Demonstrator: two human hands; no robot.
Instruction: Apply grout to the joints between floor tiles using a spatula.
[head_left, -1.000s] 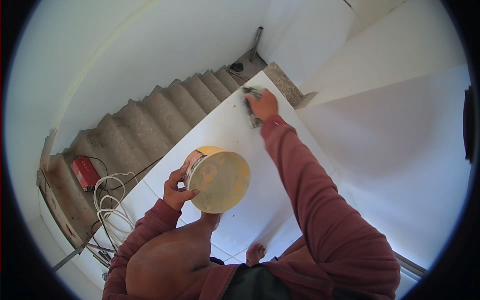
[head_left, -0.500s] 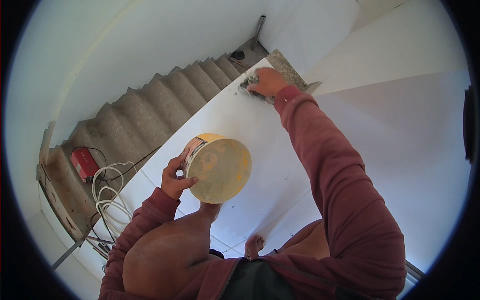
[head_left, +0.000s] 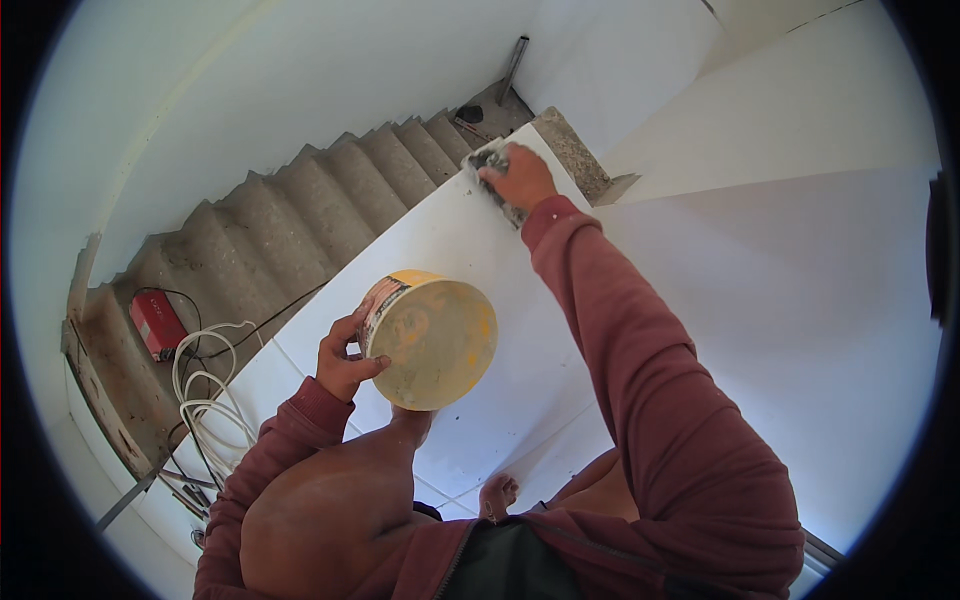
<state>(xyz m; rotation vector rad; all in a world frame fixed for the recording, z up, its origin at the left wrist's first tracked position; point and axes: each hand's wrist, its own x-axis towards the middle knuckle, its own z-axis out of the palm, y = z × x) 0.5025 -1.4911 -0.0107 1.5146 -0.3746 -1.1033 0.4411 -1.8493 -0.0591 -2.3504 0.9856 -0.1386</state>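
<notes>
My left hand (head_left: 345, 355) grips the side of a round yellow plastic bucket (head_left: 430, 340), thumb over the rim and fingers around the outside. The bucket's mouth faces up toward me, and its inside looks pale and smeared. At the far end of the white tiled surface (head_left: 480, 240), my right hand (head_left: 522, 180) is closed on a dark grey pad smeared with white (head_left: 490, 165), cloth or sponge, I cannot tell which. The pad is pressed against the tile, near the edge by the stairs.
Bare concrete stairs (head_left: 330, 205) drop off along the left edge of the tiles. On them lie a red box-shaped device (head_left: 157, 324) with a black cable and a coiled white hose (head_left: 205, 410). A rough concrete block (head_left: 572, 150) borders the far end. My bare feet rest on the tiles.
My right hand has slid the pad a little to the left, toward the stair-side edge. The bucket stays in my left hand, and the whole view has shifted slightly.
</notes>
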